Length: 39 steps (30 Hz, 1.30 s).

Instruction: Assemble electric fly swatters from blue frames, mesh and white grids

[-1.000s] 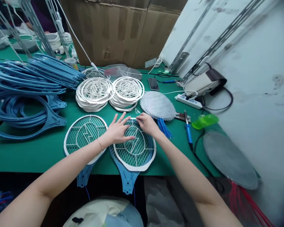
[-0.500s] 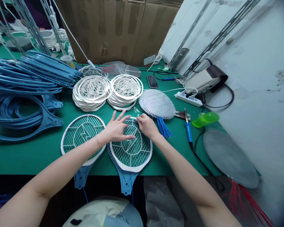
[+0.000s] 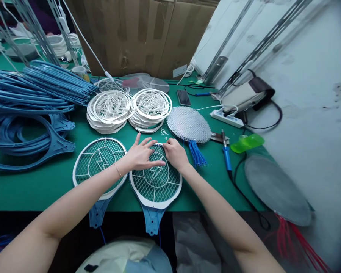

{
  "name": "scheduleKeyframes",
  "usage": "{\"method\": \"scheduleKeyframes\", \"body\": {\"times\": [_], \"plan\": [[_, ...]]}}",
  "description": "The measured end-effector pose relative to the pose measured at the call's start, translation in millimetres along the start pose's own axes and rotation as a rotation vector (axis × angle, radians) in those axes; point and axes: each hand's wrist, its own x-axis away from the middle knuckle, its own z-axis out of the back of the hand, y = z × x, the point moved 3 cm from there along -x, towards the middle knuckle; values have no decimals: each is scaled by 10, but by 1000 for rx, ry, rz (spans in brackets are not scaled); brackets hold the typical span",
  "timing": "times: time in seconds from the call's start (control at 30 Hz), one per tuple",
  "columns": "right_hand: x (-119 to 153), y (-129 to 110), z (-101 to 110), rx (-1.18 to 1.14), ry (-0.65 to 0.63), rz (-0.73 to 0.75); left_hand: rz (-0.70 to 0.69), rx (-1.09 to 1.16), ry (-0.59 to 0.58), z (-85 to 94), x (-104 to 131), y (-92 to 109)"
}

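Note:
Two electric mosquito swatter heads lie side by side at the table's front edge, their blue necks overhanging it. Over the right swatter (image 3: 156, 193), a white ring with a lightning-bolt centre covers the mesh and blue frame. My right hand (image 3: 176, 154) is closed, its thumb and fingers pinching the top rim of this swatter. Spread fingers mark my left hand (image 3: 140, 153), which rests over the upper left of the same head; its palm side is hidden. The left swatter (image 3: 92, 182) lies partly under my left forearm.
Two stacks of white rings (image 3: 108, 127) stand behind the swatters. Blue frames (image 3: 45, 148) are piled at left. On the right are round mesh screens (image 3: 189, 123) with blue wires, a soldering iron (image 3: 226, 157), a power strip (image 3: 227, 118) and grey mesh (image 3: 275, 189) with red wires.
The white ring on the right swatter has shifted slightly left and down, and now lines up more closely with the blue frame. My hands have barely moved.

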Motion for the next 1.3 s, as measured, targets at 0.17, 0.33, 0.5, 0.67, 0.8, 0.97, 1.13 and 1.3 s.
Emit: {"method": "scheduleKeyframes", "body": {"times": [0.17, 0.33, 0.5, 0.67, 0.8, 0.97, 1.13, 1.3], "plan": [[-17, -15, -4, 8, 4, -3, -3, 8, 3, -18, -13, -10], [-33, -26, -7, 9, -9, 29, -18, 20, 8, -39, -30, -19], [-66, -57, -6, 36, -14, 8, -26, 20, 12, -36, -27, -25], [-94, -69, -2, 34, -47, 60, -28, 24, 16, -44, -37, -33], [-69, -118, 11, 42, -60, 71, -33, 33, -7, -66, -52, -15], [-158, -218, 86, 122, -150, 79, -32, 36, -36, -85, -54, 24], [118, -286, 430, -51, -188, 19, -9, 38, -82, -85, -16, 0], [1171, -625, 594, -327, -216, 91, -37, -58, -85, -84, -14, 15]]}}
